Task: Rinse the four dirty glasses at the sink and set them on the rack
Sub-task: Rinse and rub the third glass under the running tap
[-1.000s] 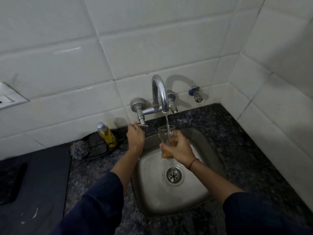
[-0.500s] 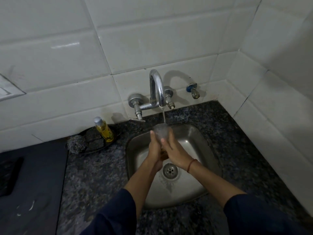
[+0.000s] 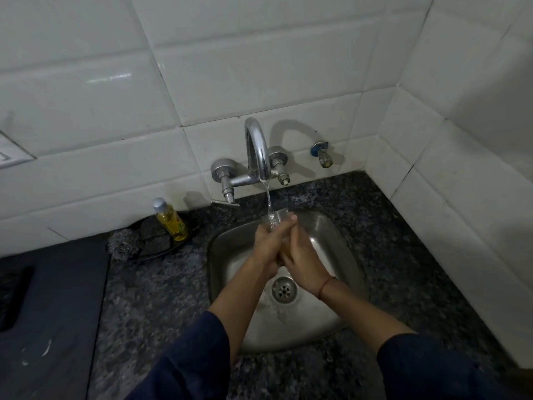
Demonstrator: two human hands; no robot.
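Note:
A clear glass (image 3: 277,216) stands upright over the steel sink (image 3: 340,255), and only its rim shows above my fingers. My left hand (image 3: 266,245) wraps it from the left and my right hand (image 3: 302,252) from the right, both closed around it. Water runs from the chrome tap (image 3: 258,151) into the glass mouth. The drain (image 3: 284,290) lies just below my wrists. No other glasses and no rack are in view.
A yellow liquid bottle (image 3: 170,219) stands in a dark dish with scrub pads (image 3: 135,241) left of the sink. Speckled granite counter (image 3: 403,269) surrounds the basin. White tiled walls close the back and right. A dark surface (image 3: 52,313) lies at the left.
My left hand left the tap handle and came onto the glass beside my right hand. The glass stays under the running water, and the view has tilted down slightly.

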